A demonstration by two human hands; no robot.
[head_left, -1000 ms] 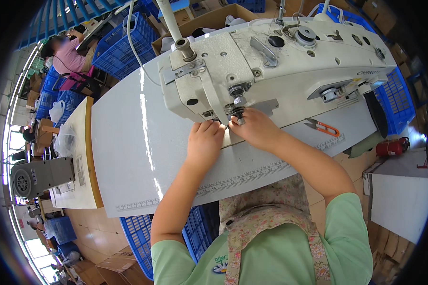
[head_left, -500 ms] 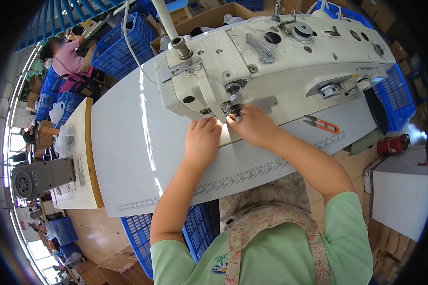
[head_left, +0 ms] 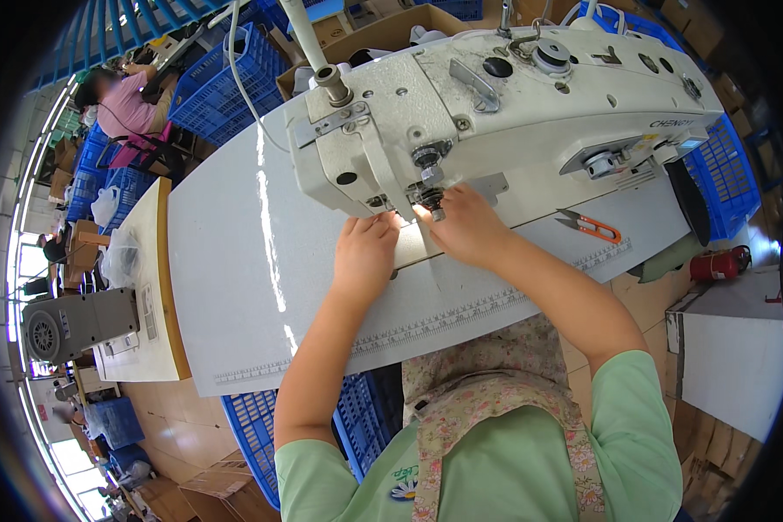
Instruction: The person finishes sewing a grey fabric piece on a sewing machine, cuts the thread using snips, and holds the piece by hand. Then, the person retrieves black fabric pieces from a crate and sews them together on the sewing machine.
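Both of my hands are at the needle end of a large cream sewing machine point(head_left: 539, 122). The fingers of my left hand point(head_left: 364, 254) are bent and pressed together beside the needle area, under the machine's head. On the other side of it, my right hand point(head_left: 466, 228) has its fingers pinched close to the tension knob point(head_left: 431, 174). Whatever the fingertips hold is too small or hidden to make out. A lamp lights the spot between them. Orange-handled thread snips point(head_left: 598, 230) lie on the grey table point(head_left: 222, 270), right of my right forearm.
A ruler strip point(head_left: 444, 329) runs along the table's near edge. Blue crates point(head_left: 222, 96) and a cardboard box point(head_left: 387, 36) stand behind. At the right are a red fire extinguisher point(head_left: 719, 264) and a white cabinet point(head_left: 726, 365). Another person point(head_left: 129, 106) sits at the far left.
My left hand has shifted slightly left, and the gap between my hands is a little wider. My right hand has moved only slightly. The snips lie as before.
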